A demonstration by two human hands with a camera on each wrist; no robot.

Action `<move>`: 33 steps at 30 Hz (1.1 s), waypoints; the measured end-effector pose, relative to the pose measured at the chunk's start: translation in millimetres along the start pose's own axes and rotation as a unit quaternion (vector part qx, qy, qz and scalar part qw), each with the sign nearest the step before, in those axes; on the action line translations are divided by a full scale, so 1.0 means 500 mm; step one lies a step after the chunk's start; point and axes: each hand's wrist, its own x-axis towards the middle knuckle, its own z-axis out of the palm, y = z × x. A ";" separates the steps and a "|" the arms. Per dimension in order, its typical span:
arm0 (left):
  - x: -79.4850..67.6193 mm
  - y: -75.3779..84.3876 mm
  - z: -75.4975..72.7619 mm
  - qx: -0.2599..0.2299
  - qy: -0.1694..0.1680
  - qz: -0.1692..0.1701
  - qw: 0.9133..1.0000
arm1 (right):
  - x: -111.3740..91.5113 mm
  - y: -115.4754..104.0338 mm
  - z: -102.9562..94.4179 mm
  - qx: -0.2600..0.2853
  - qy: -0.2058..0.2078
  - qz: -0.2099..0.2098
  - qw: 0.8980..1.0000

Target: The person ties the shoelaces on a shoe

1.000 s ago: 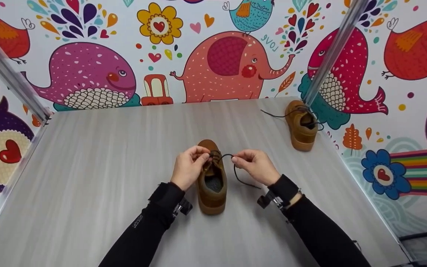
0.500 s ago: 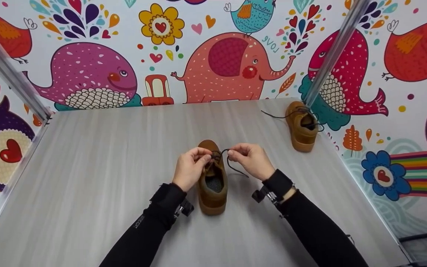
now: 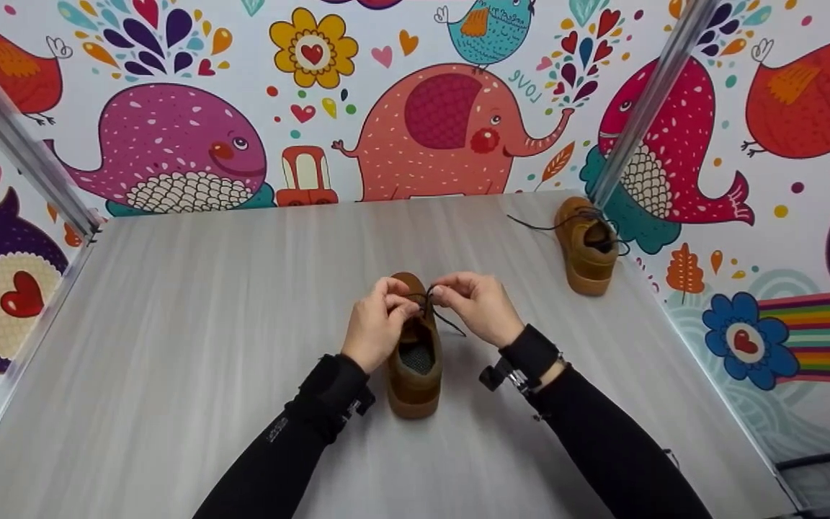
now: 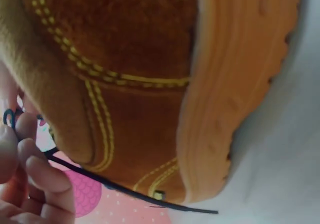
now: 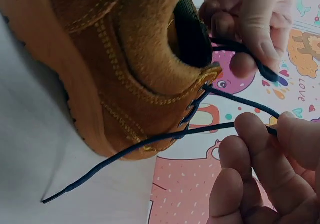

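Note:
A brown lace-up shoe (image 3: 415,395) stands on the floor with its toe pointing away from me and dark laces loose at the front. Over the lacing, my left hand (image 3: 375,326) pinches a doubled piece of the shoelace (image 5: 232,45) between thumb and finger. From the right side my right hand (image 3: 483,308) pinches the other lace (image 5: 200,130), bent back into a loop, its free end hanging down beside the shoe. In the left wrist view, a lace end (image 4: 125,190) trails past the shoe's side. Fingers partly hide the lacing.
Another brown shoe (image 3: 589,256) with loose laces stands at the back right, close to the side wall. Printed panels (image 3: 429,130) with cartoon animals border the pale wood-look floor (image 3: 192,346), with metal posts (image 3: 649,108) at the corners.
My right hand has moved left and slightly forward with its lace, closer to the left hand. The left hand has shifted a little to the right; the hanging lace end has drawn in toward the shoe.

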 end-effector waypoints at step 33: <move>0.019 -0.003 0.005 0.076 -0.068 0.031 0.994 | -0.001 -0.019 0.031 0.406 0.025 0.144 0.902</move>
